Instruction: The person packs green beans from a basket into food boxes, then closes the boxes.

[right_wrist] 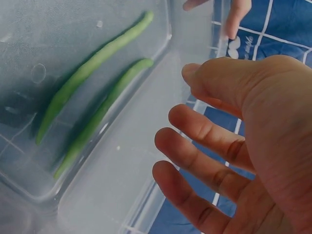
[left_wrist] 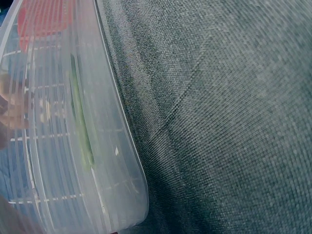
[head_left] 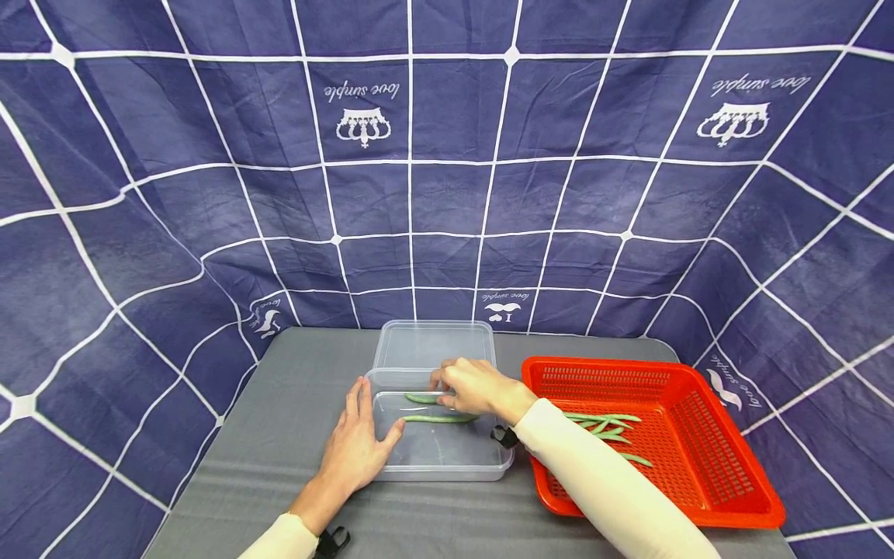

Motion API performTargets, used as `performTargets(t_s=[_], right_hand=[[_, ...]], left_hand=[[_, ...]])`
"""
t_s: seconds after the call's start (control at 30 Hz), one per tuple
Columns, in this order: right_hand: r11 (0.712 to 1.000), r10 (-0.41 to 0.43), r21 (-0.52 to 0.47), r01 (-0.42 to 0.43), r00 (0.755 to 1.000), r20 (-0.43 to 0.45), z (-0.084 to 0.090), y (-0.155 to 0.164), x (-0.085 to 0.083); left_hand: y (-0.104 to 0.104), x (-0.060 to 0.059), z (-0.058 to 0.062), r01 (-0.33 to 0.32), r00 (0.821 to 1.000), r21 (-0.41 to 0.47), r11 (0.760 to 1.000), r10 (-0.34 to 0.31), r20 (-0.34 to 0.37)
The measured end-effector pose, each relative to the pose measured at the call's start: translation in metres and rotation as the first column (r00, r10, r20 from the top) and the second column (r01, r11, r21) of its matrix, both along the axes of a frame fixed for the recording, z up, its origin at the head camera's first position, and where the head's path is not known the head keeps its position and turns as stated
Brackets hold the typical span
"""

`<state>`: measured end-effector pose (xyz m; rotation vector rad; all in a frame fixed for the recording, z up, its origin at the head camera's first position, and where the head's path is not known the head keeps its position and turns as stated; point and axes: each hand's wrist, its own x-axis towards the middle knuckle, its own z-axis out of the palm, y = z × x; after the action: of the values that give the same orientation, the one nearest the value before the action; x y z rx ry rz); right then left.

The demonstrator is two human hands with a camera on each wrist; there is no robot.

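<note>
A clear plastic box (head_left: 447,473) sits in front of me, with two green beans on its floor. In the head view one green bean (head_left: 436,419) lies nearer me and the other green bean (head_left: 419,398) lies by the far wall, partly hidden by my right hand (head_left: 475,386). That hand is over the box's far right part; the right wrist view shows its fingers loosely bent and apart, holding nothing. My left hand (head_left: 356,442) rests along the box's left rim, fingers extended and thumb reaching over the edge.
A clear lid (head_left: 433,343) lies behind the box. To the right stands a red perforated basket (head_left: 726,466) with several green beans (head_left: 608,427), partly covered by my right sleeve. A blue checked cloth (head_left: 447,194) rises behind the grey tabletop (head_left: 279,388).
</note>
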<state>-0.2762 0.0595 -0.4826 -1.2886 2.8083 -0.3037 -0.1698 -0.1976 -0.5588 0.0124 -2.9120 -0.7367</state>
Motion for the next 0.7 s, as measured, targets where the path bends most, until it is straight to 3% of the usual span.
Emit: performTargets(t_s=[0.7], right_hand=[[0.997,-0.054,-0.061,0.051,0.997,-0.054,0.031,0.065,0.015]], left_hand=[[0.001,0.001,0.0,-0.01,1.0,0.003,1.0,0.01,-0.024]])
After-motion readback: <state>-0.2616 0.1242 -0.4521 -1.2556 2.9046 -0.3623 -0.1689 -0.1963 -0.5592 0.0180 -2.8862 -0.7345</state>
